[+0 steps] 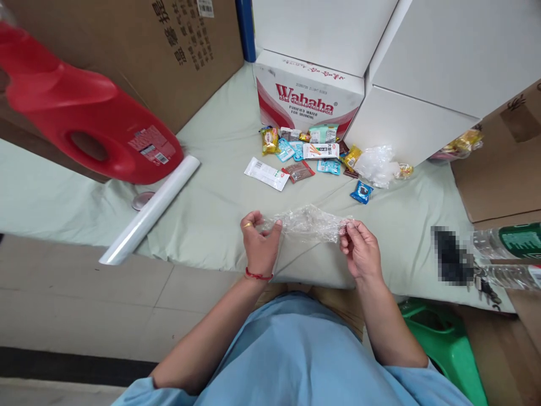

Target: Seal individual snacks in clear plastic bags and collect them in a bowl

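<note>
A crumpled sheet of clear plastic wrap (310, 223) stretches between my two hands, just above the near part of the cloth-covered surface. My left hand (260, 242), with a ring and a red bracelet, has its thumb and curled fingers on the wrap's left end. The wrap's right end is pinched between the thumb and fingers of my right hand (359, 245). Beyond the wrap lie a white packet (266, 173), a brown snack packet (299, 171) and a small blue packet (362, 192).
Several more snacks sit before the Wahaha carton (310, 93), beside a crumpled clear bag (376, 165). To the left are a white roll (150, 211) and a large red jug (93, 118). Plastic bottles (490, 243) and keys (486, 290) lie right, above a green stool (448, 344).
</note>
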Motion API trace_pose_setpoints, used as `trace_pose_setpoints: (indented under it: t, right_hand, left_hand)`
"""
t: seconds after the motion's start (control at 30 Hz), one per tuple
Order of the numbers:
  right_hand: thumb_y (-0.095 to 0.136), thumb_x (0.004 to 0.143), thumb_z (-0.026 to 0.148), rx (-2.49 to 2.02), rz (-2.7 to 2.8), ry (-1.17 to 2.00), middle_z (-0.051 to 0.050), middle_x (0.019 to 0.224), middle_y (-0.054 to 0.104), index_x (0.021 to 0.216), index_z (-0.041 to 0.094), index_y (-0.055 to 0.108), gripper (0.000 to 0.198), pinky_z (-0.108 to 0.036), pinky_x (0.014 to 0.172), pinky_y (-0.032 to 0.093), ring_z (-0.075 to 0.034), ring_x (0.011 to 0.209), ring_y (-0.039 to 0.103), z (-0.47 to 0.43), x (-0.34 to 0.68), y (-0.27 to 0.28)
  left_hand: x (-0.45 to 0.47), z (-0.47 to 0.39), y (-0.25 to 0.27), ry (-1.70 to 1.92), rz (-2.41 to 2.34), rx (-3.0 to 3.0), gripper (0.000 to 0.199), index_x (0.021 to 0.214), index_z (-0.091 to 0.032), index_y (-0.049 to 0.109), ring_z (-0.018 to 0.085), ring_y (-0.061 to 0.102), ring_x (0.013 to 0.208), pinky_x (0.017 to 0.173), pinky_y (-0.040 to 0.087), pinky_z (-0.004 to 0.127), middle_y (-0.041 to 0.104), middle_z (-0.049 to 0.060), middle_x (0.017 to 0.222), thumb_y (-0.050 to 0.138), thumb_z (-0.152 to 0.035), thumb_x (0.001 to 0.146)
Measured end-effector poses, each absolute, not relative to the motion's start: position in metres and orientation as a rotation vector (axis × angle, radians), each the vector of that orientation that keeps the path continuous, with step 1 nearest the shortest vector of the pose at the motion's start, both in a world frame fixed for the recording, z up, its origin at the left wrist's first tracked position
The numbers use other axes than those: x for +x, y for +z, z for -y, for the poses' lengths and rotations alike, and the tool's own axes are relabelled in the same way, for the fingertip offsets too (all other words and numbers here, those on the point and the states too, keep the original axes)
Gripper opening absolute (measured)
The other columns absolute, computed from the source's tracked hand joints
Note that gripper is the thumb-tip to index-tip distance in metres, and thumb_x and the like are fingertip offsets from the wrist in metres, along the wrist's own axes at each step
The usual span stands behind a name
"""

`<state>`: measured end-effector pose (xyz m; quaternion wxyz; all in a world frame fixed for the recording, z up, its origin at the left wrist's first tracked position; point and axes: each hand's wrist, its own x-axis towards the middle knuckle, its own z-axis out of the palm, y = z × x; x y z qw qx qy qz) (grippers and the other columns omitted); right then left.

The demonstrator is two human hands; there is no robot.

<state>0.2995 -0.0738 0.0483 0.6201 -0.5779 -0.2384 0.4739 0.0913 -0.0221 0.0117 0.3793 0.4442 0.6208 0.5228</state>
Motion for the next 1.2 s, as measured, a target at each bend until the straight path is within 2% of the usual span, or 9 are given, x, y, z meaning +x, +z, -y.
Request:
trace_pose_setpoints:
  t: [0.07, 0.17, 0.3, 0.4, 0.6, 0.8, 0.97, 1.13, 1.2]
  right_hand:
    - [0.085, 0.073, 0.047, -1.280, 0.475, 1.113, 0.002, 0.073, 0.060, 0.081, 0.022, 0.065, 0.033, -0.017, 0.041, 0.033, -0.007, 0.054, 0.045, 0.071, 0.296, 0.053]
    - [0.088, 0.068, 0.044, -1.238, 0.397, 1.083, 0.003, 0.073, 0.061, 0.080, 0.021, 0.064, 0.035, -0.016, 0.043, 0.038, -0.007, 0.055, 0.049, 0.068, 0.293, 0.058]
    - [0.093, 0.061, 0.039, -1.187, 0.286, 1.075, 0.003, 0.071, 0.062, 0.079, 0.019, 0.064, 0.039, -0.013, 0.044, 0.041, -0.005, 0.057, 0.051, 0.065, 0.286, 0.060]
    - [0.093, 0.059, 0.037, -1.164, 0.239, 1.131, 0.003, 0.070, 0.062, 0.078, 0.019, 0.065, 0.039, -0.012, 0.045, 0.041, -0.005, 0.056, 0.050, 0.068, 0.274, 0.058]
    - [0.089, 0.063, 0.039, -1.223, 0.280, 1.214, 0.006, 0.066, 0.059, 0.083, 0.020, 0.065, 0.037, -0.012, 0.037, 0.027, -0.002, 0.046, 0.036, 0.080, 0.271, 0.053]
    - [0.091, 0.060, 0.042, -1.372, 0.412, 1.281, 0.008, 0.058, 0.049, 0.079, 0.018, 0.064, 0.041, -0.014, 0.038, 0.015, -0.001, 0.043, 0.024, 0.078, 0.325, 0.064]
    - [0.093, 0.059, 0.048, -1.487, 0.554, 1.482, 0.008, 0.056, 0.045, 0.082, 0.017, 0.067, 0.046, -0.016, 0.041, 0.011, -0.002, 0.045, 0.022, 0.076, 0.361, 0.080]
    - [0.091, 0.065, 0.051, -1.535, 0.733, 1.547, 0.006, 0.059, 0.047, 0.088, 0.015, 0.072, 0.047, -0.018, 0.042, 0.011, -0.003, 0.048, 0.024, 0.072, 0.379, 0.088]
    - [0.090, 0.068, 0.051, -1.523, 0.775, 1.552, 0.006, 0.060, 0.046, 0.090, 0.015, 0.072, 0.045, -0.018, 0.043, 0.011, -0.003, 0.048, 0.023, 0.069, 0.384, 0.091]
  left_hand:
    - [0.093, 0.033, 0.014, 1.285, -1.585, 1.083, 0.035, 0.095, -0.022, 0.055, 0.016, 0.059, 0.083, 0.065, 0.047, 0.025, 0.061, 0.003, 0.093, 0.073, -0.048, 0.082]
    - [0.089, 0.060, 0.020, 1.127, -1.441, 1.047, 0.041, 0.078, -0.022, 0.052, 0.013, 0.053, 0.068, 0.056, 0.042, 0.023, 0.056, -0.001, 0.074, 0.061, -0.060, 0.090]
    - [0.093, 0.082, 0.033, 0.816, -1.235, 0.876, 0.057, 0.072, -0.019, 0.057, 0.014, 0.055, 0.065, 0.044, 0.033, 0.021, 0.060, 0.003, 0.075, 0.057, -0.075, 0.085]
    - [0.112, 0.072, 0.038, 0.686, -1.124, 0.711, 0.065, 0.088, -0.017, 0.066, 0.018, 0.063, 0.076, 0.043, 0.038, 0.021, 0.067, 0.008, 0.094, 0.060, -0.081, 0.076]
    - [0.135, 0.042, 0.032, 0.780, -1.104, 0.730, 0.053, 0.068, -0.018, 0.055, 0.012, 0.051, 0.067, 0.050, 0.039, 0.019, 0.053, -0.001, 0.067, 0.081, -0.065, 0.063]
    - [0.105, 0.039, 0.029, 0.610, -0.898, 0.878, 0.051, 0.066, -0.018, 0.055, 0.009, 0.048, 0.060, 0.053, 0.040, 0.021, 0.055, -0.002, 0.063, 0.082, -0.061, 0.068]
    - [0.075, 0.025, 0.033, 0.613, -0.853, 0.779, 0.040, 0.067, -0.016, 0.060, 0.012, 0.060, 0.072, 0.063, 0.050, 0.022, 0.065, 0.000, 0.077, 0.089, -0.043, 0.067]
    - [0.049, 0.015, 0.039, 0.696, -0.751, 0.594, 0.026, 0.071, -0.014, 0.068, 0.020, 0.071, 0.090, 0.087, 0.061, 0.037, 0.071, 0.005, 0.094, 0.089, -0.028, 0.068]
    - [0.042, 0.013, 0.041, 0.716, -0.709, 0.583, 0.023, 0.070, -0.013, 0.069, 0.020, 0.072, 0.088, 0.085, 0.063, 0.038, 0.071, 0.005, 0.095, 0.087, -0.026, 0.070]
